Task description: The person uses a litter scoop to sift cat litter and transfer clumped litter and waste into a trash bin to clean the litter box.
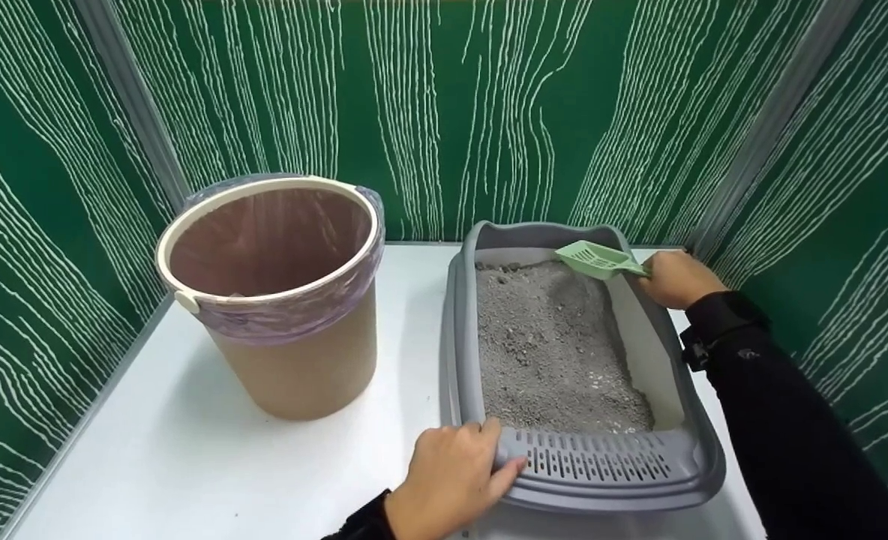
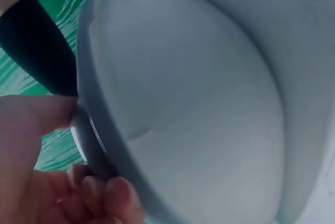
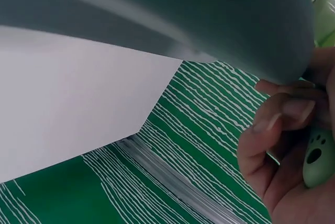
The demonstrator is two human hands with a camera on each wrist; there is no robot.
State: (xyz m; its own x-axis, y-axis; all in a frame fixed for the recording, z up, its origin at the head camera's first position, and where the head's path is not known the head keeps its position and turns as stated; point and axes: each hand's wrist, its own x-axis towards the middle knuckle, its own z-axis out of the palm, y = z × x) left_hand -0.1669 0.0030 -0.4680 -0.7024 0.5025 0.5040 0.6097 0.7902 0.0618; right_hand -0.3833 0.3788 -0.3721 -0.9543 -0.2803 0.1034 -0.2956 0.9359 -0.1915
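Observation:
A grey litter box (image 1: 697, 427) stands on the right of the white table, part filled with grey, clumpy litter (image 1: 545, 341). My left hand (image 1: 451, 472) grips its rim at the near left corner; in the left wrist view the thumb and curled fingers (image 2: 123, 198) lie around the edge. At the far right rim my right hand (image 1: 680, 279) holds a light green litter scoop (image 1: 592, 259) by its handle. The slotted scoop head is over the far end of the litter. A dark paw print marks the scoop's handle end (image 3: 317, 164) in the right wrist view.
Left of the litter box stands a tan bin (image 1: 301, 375) with a cream rim ring and a translucent purple liner (image 1: 286, 319). Green panels (image 1: 399, 112) with white wavy lines enclose the white table (image 1: 189, 465) at the back and sides, joined by grey corner posts.

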